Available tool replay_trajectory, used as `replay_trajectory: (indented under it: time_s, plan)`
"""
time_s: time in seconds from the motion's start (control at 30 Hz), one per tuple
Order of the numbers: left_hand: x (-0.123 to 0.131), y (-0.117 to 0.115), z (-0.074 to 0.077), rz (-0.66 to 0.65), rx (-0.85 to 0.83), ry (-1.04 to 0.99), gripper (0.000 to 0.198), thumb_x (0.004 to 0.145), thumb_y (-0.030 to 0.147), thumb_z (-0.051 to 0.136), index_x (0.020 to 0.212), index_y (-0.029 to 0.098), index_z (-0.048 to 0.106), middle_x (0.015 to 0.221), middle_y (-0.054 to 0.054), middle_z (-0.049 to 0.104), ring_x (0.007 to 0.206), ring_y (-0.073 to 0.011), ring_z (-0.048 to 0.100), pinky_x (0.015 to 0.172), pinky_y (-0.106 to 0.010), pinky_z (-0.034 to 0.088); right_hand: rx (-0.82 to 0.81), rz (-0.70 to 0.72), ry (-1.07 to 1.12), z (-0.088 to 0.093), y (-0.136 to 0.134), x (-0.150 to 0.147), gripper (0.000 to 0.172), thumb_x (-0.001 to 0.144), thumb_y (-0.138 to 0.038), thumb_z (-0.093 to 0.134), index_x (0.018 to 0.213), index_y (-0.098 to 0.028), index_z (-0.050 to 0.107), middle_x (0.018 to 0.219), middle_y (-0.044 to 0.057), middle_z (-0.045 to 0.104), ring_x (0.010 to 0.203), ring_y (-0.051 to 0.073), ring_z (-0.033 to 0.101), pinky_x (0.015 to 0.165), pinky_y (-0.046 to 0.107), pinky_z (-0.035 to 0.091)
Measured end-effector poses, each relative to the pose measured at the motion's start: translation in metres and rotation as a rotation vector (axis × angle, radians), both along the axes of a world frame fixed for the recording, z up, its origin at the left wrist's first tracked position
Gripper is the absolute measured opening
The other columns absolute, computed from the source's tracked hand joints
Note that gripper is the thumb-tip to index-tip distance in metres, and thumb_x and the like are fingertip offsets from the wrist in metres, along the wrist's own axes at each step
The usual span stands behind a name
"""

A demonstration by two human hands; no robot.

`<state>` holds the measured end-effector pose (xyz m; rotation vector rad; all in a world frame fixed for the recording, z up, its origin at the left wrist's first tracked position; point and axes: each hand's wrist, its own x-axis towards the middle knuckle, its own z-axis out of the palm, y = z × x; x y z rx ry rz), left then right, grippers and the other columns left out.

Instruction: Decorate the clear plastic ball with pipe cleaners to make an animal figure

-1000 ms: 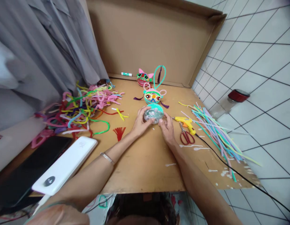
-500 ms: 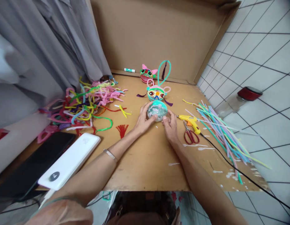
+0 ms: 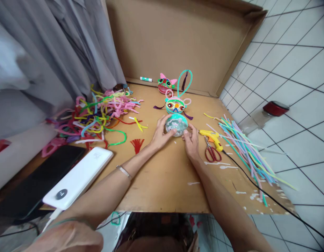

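Head view: both hands are on the ball, the left hand (image 3: 162,134) cupping it, thumb across its front, the right hand (image 3: 191,141) pressing bent fingers to its side. The ball (image 3: 177,126) sits between them! Just beyond, a toy head (image 3: 175,105); rightward, glue gun (image 3: 211,135) and scissors (image 3: 209,147).

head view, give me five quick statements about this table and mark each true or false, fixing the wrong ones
1. The left hand and right hand are both at the turquoise-topped ball. True.
2. Eyes show on that ball. False: none show there; they are on the loop-eared toy behind it.
3. The yellow glue gun lies beside the scissors. True.
4. The scissors' handles are blue. False: they are red.
5. The red tassel lies nearer the left hand than the right. True.
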<state>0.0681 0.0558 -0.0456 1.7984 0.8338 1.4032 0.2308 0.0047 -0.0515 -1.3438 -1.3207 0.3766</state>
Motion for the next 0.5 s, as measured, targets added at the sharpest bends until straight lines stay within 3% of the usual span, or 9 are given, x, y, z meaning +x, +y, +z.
replay_trajectory:
  time_s: [0.5]
  plan:
    - [0.0007, -0.0014, 0.0012, 0.004, -0.021, -0.001, 0.070, 0.081, 0.055, 0.068, 0.141, 0.026, 0.046, 0.149, -0.014, 0.041, 0.143, -0.0320, 0.037, 0.118, -0.052, 0.032, 0.038, 0.005, -0.034, -0.0087, 0.0045, 0.0061, 0.048, 0.094, -0.048, 0.045, 0.135, -0.024, 0.050, 0.126, 0.012, 0.057, 0.098, 0.021, 0.060, 0.087, 0.041, 0.053]
